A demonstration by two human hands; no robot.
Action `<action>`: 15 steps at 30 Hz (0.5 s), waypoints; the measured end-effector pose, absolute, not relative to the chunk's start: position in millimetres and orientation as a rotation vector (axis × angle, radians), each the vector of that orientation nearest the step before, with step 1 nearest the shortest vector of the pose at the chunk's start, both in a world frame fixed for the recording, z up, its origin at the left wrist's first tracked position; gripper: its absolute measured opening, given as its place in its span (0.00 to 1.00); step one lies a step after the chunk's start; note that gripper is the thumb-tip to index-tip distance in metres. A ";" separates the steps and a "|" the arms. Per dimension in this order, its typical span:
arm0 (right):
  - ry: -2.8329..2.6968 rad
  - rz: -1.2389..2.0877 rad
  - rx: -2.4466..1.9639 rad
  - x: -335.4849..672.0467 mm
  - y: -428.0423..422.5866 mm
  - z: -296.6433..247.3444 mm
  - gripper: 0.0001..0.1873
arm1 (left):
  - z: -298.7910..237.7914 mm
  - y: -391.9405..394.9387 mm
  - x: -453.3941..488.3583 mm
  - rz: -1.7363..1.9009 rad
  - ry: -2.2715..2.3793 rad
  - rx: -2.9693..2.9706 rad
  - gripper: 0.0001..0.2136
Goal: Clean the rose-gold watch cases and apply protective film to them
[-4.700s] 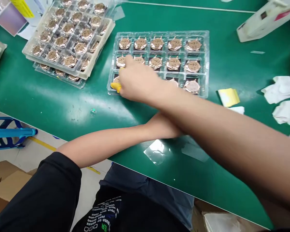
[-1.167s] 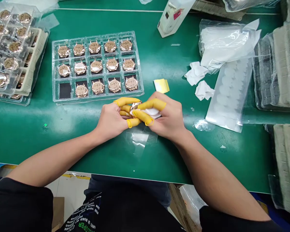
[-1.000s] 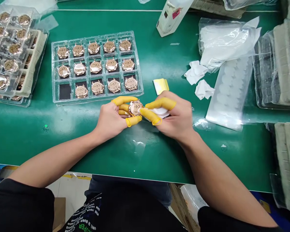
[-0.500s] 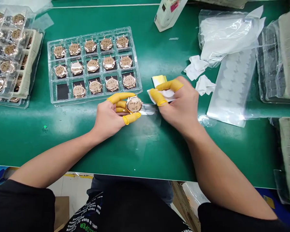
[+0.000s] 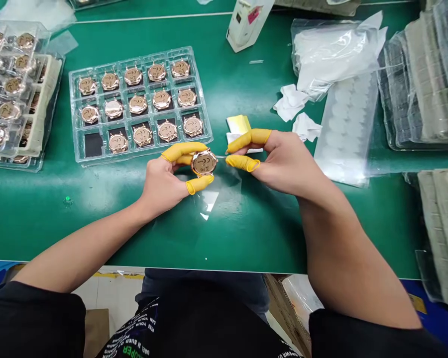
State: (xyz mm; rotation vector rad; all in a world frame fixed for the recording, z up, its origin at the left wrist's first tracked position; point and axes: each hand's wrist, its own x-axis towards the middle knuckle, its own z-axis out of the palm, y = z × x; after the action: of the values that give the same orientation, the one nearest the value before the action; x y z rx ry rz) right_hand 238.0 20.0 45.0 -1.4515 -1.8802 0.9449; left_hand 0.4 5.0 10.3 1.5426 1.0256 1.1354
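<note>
My left hand [image 5: 163, 179] is shut on a rose-gold watch case [image 5: 204, 163], gripping its rim between yellow finger cots. The engraved back of the case faces up. My right hand [image 5: 280, 161] is just right of the case, with its cot-covered thumb and forefinger apart. A thin strip of clear film [image 5: 221, 157] seems to run between the case and those fingertips. Below them a white cloth [image 5: 244, 149] shows, and I cannot tell whether it touches my right hand.
A clear blister tray [image 5: 208, 130] of watch cases lies on the green mat [image 5: 246, 233], with stacked trays [image 5: 54, 84] to its left. To the right are a yellow pad [image 5: 238, 123], white wipes [image 5: 290, 103], plastic bags [image 5: 334, 54] and bagged stacks [image 5: 421, 74].
My right hand has moved away from the watch case and no longer pinches the white cloth against it. Its fingers have spread. My left hand still holds the case, now turned flatter toward me.
</note>
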 end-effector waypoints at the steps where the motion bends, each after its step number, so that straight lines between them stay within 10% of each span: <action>1: -1.907 0.918 -1.449 237.6 19.5 44.6 0.06 | 10.4 5.6 0.6 1.134 1.005 1.531 0.23; 10: -2.096 0.526 -1.252 239.4 15.1 42.2 0.02 | 14.0 9.0 0.9 0.991 1.046 1.244 0.28; 15: -1.580 0.964 -0.892 228.2 10.8 49.7 0.07 | 13.1 11.1 1.1 0.980 1.035 1.209 0.28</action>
State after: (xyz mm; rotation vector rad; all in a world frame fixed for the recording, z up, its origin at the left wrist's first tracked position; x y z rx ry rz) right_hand 228.2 10.8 49.7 -0.8923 -1.5797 0.9638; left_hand 1.1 11.1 13.1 1.2087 1.0350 0.9799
